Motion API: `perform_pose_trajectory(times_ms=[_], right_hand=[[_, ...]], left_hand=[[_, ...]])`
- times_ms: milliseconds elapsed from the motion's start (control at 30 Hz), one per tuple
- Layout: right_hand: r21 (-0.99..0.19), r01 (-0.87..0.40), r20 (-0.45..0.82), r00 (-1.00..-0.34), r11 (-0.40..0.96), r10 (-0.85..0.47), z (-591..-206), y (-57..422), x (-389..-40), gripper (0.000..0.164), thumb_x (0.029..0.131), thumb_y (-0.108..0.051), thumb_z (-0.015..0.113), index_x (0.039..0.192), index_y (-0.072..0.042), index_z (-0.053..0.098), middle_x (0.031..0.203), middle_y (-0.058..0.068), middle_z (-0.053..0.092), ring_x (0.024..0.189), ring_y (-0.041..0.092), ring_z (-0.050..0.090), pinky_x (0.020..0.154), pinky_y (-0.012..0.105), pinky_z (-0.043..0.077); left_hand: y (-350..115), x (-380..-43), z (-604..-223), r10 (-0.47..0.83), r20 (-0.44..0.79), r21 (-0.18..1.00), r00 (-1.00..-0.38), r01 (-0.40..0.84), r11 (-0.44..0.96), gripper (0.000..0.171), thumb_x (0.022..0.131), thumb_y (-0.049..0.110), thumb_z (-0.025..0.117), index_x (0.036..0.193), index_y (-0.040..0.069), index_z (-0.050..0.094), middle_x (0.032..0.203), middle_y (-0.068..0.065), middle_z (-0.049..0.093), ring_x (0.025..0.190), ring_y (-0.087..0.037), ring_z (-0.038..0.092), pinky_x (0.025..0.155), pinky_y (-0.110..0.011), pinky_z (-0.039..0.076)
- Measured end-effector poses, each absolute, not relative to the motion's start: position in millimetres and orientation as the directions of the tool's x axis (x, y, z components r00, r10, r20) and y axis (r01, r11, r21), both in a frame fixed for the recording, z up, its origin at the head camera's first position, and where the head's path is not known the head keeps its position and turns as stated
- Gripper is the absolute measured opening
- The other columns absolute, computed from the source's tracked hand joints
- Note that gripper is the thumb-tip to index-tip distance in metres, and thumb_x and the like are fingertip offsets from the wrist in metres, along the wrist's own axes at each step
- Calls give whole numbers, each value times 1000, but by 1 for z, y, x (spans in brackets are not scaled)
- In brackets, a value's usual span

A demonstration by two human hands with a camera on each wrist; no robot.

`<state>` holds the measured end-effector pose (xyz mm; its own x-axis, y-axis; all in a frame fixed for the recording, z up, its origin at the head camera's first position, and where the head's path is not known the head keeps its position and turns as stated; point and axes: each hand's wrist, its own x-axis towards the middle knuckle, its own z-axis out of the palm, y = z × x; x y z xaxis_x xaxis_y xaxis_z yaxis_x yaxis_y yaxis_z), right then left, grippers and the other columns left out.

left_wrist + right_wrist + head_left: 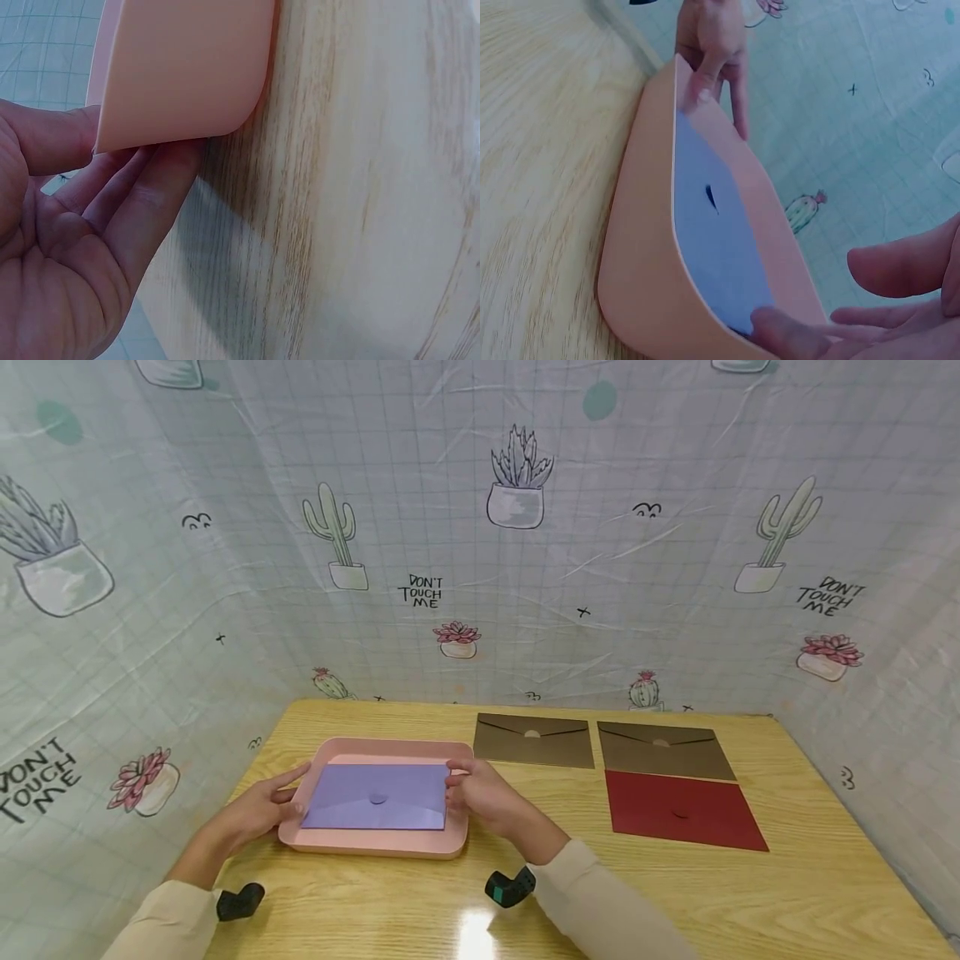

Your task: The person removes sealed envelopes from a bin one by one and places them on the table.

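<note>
A purple envelope (345,797) lies flat inside a pink tray (375,843) at the left of the table. My left hand (253,814) holds the tray's left side. In the left wrist view the thumb (64,139) is at the rim of the tray wall (187,67), with the other fingers under and outside it. Over the tray's right end reaches my right hand (491,797), its fingertips at the envelope's right edge. The right wrist view has its thumb (900,266) spread away from the fingers, with one fingertip over the envelope (720,225) near the rim.
Two brown envelopes (532,752) (667,760) lie side by side at the back of the wooden table (360,910). In front of the right one is a red envelope (675,818). A printed curtain (420,527) hangs behind the table and along its sides.
</note>
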<state>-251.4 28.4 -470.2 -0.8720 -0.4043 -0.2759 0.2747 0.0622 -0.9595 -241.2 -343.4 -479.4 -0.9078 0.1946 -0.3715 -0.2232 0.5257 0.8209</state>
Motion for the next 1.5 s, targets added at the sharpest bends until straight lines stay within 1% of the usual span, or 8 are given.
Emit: perform_pose_trajectory(times_ms=[67, 200, 333, 433, 633, 1033, 1300, 1500], right_hand=[[-959, 276, -280, -874, 69, -397, -468, 25, -252, 69, 94, 9, 48, 160, 6, 29, 154, 32, 43, 98, 24, 55, 89, 37, 51], [-950, 308, -301, -879, 43, -369, -464, 16, -252, 74, 97, 4, 50, 164, 6, 18, 165, 32, 29, 95, 23, 49, 84, 40, 41], [-938, 347, -330, -876, 15, -353, -463, 9, -252, 75, 99, 2, 52, 163, 9, 13, 172, 30, 14, 145, 40, 44, 121, 51, 40], [-929, 371, -349, -871, 2, -346, -464, 8, -250, 74, 99, 2, 52, 161, 13, 13, 170, 33, 15, 156, 46, 29, 125, 58, 32], [-926, 374, -343, -887, -46, -310, -464, 10, -249, 72, 97, 4, 53, 158, 17, 17, 163, 37, 28, 147, 44, 42, 121, 56, 39], [-974, 227, -219, -956, -22, -196, -473, 13, -246, 54, 85, 10, 60, 138, 11, 54, 135, 29, 63, 115, 34, 69, 88, 37, 59], [-981, 189, -173, -951, -37, -256, -478, 3, -241, 57, 80, 17, 71, 135, 6, 58, 129, 22, 63, 77, 17, 62, 65, 35, 59], [-987, 162, -157, -959, 1, -236, -481, -4, -241, 69, 74, 24, 73, 138, 1, 59, 136, 19, 63, 103, 26, 68, 63, 36, 61]], left_hand=[[-343, -242, -480, 193, -371, 821, -908, -224, 526, 83, 103, -2, 55, 168, 10, 5, 161, -45, 18, 144, -59, 40, 104, -56, 54], [-343, -243, -479, 193, -366, 822, -910, -219, 526, 82, 103, -2, 54, 168, 10, 5, 161, -45, 18, 143, -59, 41, 104, -57, 54], [-343, -242, -479, 191, -366, 827, -911, -224, 515, 82, 103, -3, 54, 168, 9, 6, 161, -45, 19, 143, -59, 42, 103, -56, 56], [-343, -241, -481, 191, -367, 831, -910, -228, 508, 82, 103, -4, 54, 168, 9, 5, 161, -45, 19, 142, -59, 43, 102, -56, 56], [-342, -241, -482, 184, -357, 832, -916, -223, 509, 82, 102, -5, 53, 168, 9, 7, 161, -45, 19, 142, -60, 42, 102, -56, 56], [-341, -240, -483, 191, -346, 835, -918, -209, 510, 81, 101, -6, 53, 167, 5, 7, 160, -45, 22, 140, -60, 45, 101, -55, 57], [-339, -241, -482, 194, -355, 830, -915, -213, 515, 81, 102, -4, 54, 167, 6, 6, 160, -46, 18, 141, -60, 43, 101, -55, 57], [-338, -240, -481, 179, -366, 830, -913, -233, 507, 82, 102, -6, 52, 168, 7, 6, 161, -44, 19, 142, -59, 42, 101, -55, 57]])
